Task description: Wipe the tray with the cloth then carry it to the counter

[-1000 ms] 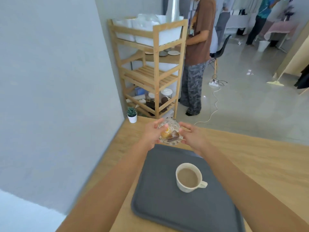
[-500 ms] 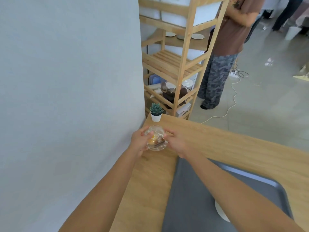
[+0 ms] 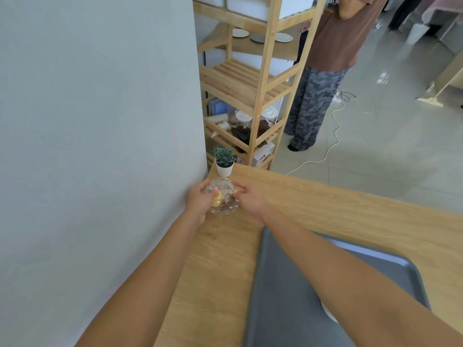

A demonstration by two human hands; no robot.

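Two hands, left (image 3: 199, 202) and right (image 3: 251, 201), each grip clamped on glass dish (image 3: 223, 199) at far-left table (image 3: 338, 209); tray (image 3: 288, 284) not yet wiped, no cloth seen.

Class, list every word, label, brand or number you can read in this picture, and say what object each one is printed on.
None can be read.
White box on the bottom shelf of the wooden rack: dark marks on it, too blurred to read.
Blue packet on the rack: too blurred to tell if it has print.
Jars, glass dish, plant pot, tray: no print visible.
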